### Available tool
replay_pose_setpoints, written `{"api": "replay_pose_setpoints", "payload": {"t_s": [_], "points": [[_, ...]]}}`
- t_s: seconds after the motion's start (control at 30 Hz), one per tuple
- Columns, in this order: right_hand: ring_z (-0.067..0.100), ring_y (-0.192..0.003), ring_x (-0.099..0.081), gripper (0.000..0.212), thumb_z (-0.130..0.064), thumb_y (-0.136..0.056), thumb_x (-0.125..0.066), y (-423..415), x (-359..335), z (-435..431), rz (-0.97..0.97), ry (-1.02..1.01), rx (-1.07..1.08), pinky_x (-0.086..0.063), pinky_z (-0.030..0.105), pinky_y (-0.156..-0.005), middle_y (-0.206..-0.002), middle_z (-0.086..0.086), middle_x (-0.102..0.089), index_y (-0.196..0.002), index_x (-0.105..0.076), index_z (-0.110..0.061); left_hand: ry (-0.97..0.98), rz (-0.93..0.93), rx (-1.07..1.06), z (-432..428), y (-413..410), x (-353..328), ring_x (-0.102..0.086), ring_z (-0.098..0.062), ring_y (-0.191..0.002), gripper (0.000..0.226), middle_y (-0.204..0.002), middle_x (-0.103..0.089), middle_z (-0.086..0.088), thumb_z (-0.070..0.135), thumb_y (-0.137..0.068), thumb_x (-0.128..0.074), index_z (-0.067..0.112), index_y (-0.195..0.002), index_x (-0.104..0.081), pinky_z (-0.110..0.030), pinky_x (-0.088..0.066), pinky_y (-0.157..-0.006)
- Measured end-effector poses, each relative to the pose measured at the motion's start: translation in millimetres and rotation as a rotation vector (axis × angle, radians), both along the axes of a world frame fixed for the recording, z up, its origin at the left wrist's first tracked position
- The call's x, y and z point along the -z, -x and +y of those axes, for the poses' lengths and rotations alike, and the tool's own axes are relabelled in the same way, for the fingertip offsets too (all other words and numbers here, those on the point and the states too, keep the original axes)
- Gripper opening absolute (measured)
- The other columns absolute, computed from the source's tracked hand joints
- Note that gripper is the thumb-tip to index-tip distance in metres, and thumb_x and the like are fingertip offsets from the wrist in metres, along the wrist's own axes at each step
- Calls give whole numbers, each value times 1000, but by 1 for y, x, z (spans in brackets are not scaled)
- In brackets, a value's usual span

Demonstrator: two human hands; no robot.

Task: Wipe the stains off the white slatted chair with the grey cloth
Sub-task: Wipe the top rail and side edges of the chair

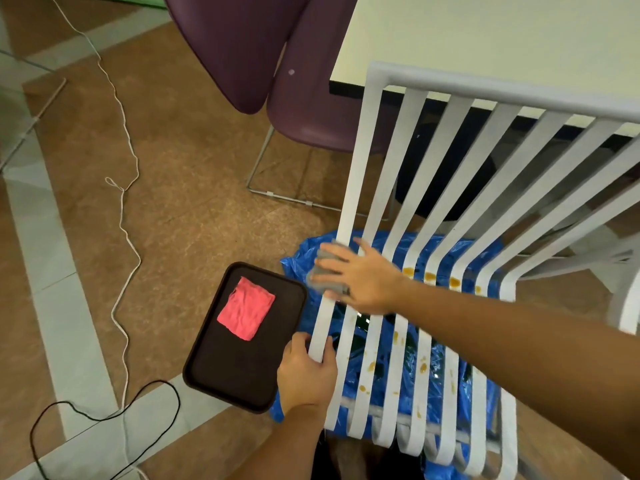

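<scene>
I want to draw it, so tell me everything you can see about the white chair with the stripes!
The white slatted chair is made of long flat slats, maybe painted metal, running down from a top rail and curving into the seat. Orange-brown stains dot the seat slats. A blue plastic sheet shows beneath it. The left hand grips its outermost slat; the right hand presses the grey cloth flat on the bend.

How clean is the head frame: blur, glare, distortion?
Head view: wide-angle perspective fans out the slats of the white slatted chair. Glare glints on the blue plastic sheet under the seat. The right hand and grey cloth look slightly soft, likely from motion. Lighting is dim and even, and the stains are legible.
</scene>
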State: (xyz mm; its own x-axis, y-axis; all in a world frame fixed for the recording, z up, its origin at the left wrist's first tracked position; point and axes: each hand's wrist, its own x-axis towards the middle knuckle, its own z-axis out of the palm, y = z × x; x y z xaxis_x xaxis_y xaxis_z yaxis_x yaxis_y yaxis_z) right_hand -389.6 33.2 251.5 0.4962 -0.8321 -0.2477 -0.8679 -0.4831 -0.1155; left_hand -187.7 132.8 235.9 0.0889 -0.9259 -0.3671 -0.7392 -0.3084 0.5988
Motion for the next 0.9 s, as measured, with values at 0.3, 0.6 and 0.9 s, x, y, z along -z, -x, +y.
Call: {"api": "replay_pose_setpoints", "payload": {"t_s": [0.3, 0.6, 0.9], "points": [[24, -154, 6, 52, -48, -104, -24, 66, -72, -109, 271, 308, 301, -33, 53, -102, -168, 0, -10, -152, -36, -32, 46, -23, 82, 0, -2, 5, -66, -18, -88, 29, -100, -66, 6, 44, -92, -67, 23, -112, -64, -41, -60, -78], [16, -149, 27, 52, -55, -104, -21, -53, 9, 40, -281, -179, 438, -28, 56, -116, -166, -12, -8, -149, -41, -38, -4, 101, -49, -2, -2, -2, -60, -20, -98, 54, -112, -55, 4, 38, -86, -75, 23, -129, -47, -40, -53, -82], [8, -150, 20, 44, -55, -106, -21, -48, 7, 62, -327, -217, 254, -18, 53, -119, -165, -19, -14, -147, -35, -51, 121, 185, -19, 2, -9, 1, -56, -21, -103, 44, -121, -47, 1, 17, -88, -49, 16, -132, -44, -37, -51, -85]]}}
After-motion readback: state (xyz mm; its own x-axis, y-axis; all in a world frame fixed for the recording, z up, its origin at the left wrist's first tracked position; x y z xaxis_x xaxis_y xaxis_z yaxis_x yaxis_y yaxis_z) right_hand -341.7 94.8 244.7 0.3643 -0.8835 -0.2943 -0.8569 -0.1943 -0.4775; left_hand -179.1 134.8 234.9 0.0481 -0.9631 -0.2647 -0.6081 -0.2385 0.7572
